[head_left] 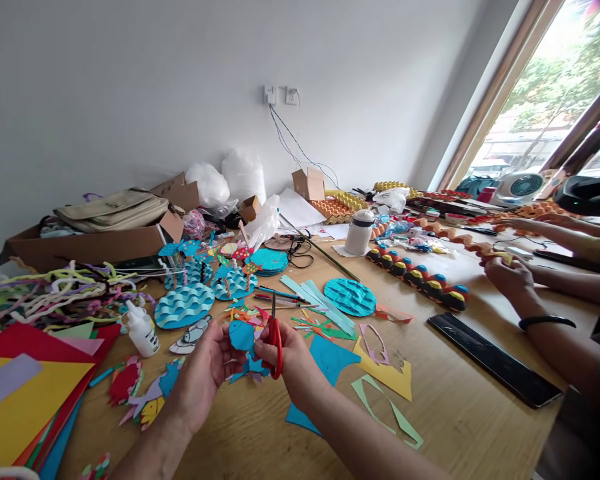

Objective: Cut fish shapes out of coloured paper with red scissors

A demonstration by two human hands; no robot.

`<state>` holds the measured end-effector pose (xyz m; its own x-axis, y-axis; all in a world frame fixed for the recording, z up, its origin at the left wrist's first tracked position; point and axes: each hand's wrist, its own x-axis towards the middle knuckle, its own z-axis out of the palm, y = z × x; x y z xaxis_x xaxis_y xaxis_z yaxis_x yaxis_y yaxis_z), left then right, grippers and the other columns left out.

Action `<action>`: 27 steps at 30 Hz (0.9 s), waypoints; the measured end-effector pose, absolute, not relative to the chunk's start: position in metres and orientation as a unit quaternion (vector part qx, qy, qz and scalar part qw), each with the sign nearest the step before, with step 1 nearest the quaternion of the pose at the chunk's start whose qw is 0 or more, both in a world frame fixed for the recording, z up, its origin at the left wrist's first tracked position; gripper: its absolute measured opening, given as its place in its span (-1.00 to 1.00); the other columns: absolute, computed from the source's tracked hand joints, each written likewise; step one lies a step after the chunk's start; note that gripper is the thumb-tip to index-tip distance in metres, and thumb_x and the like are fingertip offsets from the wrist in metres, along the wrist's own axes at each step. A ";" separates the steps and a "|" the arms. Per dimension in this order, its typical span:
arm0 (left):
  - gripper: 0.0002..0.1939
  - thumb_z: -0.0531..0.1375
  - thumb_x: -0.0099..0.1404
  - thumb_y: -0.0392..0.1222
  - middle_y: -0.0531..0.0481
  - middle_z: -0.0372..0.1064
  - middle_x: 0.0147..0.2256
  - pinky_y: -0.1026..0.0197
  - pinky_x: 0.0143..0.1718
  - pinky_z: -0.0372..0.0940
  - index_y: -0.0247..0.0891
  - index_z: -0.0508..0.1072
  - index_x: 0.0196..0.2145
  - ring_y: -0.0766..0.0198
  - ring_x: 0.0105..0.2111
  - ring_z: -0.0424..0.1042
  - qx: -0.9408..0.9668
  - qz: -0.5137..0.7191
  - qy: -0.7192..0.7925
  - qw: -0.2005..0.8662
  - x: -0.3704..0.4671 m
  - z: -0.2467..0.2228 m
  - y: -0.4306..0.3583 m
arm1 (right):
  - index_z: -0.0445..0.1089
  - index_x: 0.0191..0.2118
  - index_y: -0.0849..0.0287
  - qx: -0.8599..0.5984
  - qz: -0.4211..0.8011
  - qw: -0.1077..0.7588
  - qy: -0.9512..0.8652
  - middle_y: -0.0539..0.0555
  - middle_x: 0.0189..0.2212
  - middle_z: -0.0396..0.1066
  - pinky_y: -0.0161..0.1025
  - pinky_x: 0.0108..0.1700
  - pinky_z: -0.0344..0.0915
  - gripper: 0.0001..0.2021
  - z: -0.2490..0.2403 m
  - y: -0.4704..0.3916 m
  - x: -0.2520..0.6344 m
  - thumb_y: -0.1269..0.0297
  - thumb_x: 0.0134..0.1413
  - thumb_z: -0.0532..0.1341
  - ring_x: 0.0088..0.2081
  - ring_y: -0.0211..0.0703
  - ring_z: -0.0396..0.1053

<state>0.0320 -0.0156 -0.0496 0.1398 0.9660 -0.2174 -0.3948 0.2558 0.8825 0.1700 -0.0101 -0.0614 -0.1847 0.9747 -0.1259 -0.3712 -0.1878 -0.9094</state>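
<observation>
Between my hands is a small blue paper fish (241, 335), its left side against the fingers of my left hand (211, 363). My right hand (287, 353) is wrapped round red-handled scissors (275, 343), whose blades point up and away from me. The fingertips of my right hand also meet the fish's lower right edge. Under my hands lie blue paper scraps (253, 367). A larger blue sheet (330, 360) with cut edges rests just right of my right hand.
Coloured sheets (35, 400) and a glue bottle (141, 330) are at the left. Blue wavy discs (184, 307) stand beyond my hands. A black tablet-like slab (495, 360) lies at the right, near another person's hands (513, 277). A white cup (360, 233) is further back.
</observation>
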 end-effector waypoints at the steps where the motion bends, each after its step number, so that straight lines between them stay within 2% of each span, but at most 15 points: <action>1: -0.60 0.10 0.15 0.12 -0.04 0.47 -0.45 0.23 -0.45 0.30 -0.31 0.47 -0.34 0.26 -0.48 0.40 0.340 0.507 0.417 0.673 0.035 -0.051 -0.019 | 0.19 -0.46 0.20 -0.390 0.663 0.512 -0.382 -0.13 -0.65 0.26 -0.42 -0.56 0.07 -0.71 -0.063 -0.011 0.169 0.29 -0.33 0.32 -0.61 -0.38 0.20; 4: -0.76 0.24 0.07 -0.04 0.04 0.47 -0.44 0.26 -0.43 0.29 -0.25 0.46 -0.36 0.29 -0.46 0.39 0.358 0.533 0.432 0.634 0.044 -0.055 -0.026 | 0.18 -0.46 0.19 -0.379 0.667 0.526 -0.367 -0.14 -0.63 0.24 -0.42 -0.58 0.05 -0.68 -0.068 -0.015 0.167 0.25 -0.33 0.34 -0.63 -0.41 0.14; 7: -0.83 0.30 0.00 -0.15 0.12 0.44 -0.49 0.32 -0.43 0.28 -0.23 0.45 -0.42 0.34 -0.49 0.37 0.365 0.562 0.448 0.592 0.051 -0.062 -0.026 | 0.17 -0.47 0.19 -0.364 0.680 0.512 -0.377 -0.14 -0.64 0.24 -0.41 -0.56 0.07 -0.64 -0.076 -0.016 0.164 0.22 -0.37 0.36 -0.63 -0.41 0.15; 12: -0.87 0.28 0.02 -0.16 0.20 0.36 -0.58 0.38 -0.52 0.23 -0.20 0.41 -0.48 0.40 -0.57 0.32 0.384 0.553 0.459 0.579 0.050 -0.068 -0.018 | 0.18 -0.50 0.20 -0.385 0.673 0.468 -0.423 -0.14 -0.66 0.22 -0.38 -0.52 0.10 -0.63 -0.082 -0.013 0.165 0.24 -0.43 0.38 -0.61 -0.36 0.19; 17: -0.85 0.27 0.03 -0.14 0.17 0.36 -0.65 0.34 -0.60 0.20 -0.24 0.39 -0.51 0.36 -0.66 0.32 0.451 0.489 0.468 0.582 0.045 -0.068 -0.014 | 0.22 -0.48 0.22 -0.387 0.626 0.522 -0.431 -0.10 -0.57 0.26 -0.41 -0.53 0.08 -0.71 -0.074 -0.007 0.176 0.26 -0.34 0.34 -0.55 -0.39 0.15; 24: -0.75 0.33 -0.08 -0.06 0.08 0.41 -0.63 0.29 -0.57 0.22 -0.26 0.38 -0.55 0.25 -0.60 0.39 0.504 0.430 0.461 0.590 0.041 -0.083 -0.012 | 0.21 -0.49 0.20 -0.373 0.634 0.516 -0.439 -0.12 -0.59 0.26 -0.41 -0.54 0.08 -0.69 -0.078 -0.004 0.179 0.33 -0.41 0.37 -0.57 -0.40 0.16; 27: -0.78 0.29 -0.02 -0.06 0.09 0.39 -0.60 0.28 -0.49 0.24 -0.25 0.40 -0.53 0.26 -0.55 0.38 0.509 0.436 0.455 0.587 0.041 -0.081 -0.016 | 0.21 -0.49 0.21 -0.379 0.633 0.515 -0.437 -0.14 -0.59 0.25 -0.41 -0.52 0.09 -0.70 -0.083 -0.003 0.177 0.35 -0.41 0.36 -0.56 -0.40 0.16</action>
<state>0.0411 -0.0157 -0.0814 0.2064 0.9743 -0.0907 -0.0487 0.1028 0.9935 0.1775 -0.0030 -0.0831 -0.1824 0.9828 -0.0297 -0.3213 -0.0881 -0.9429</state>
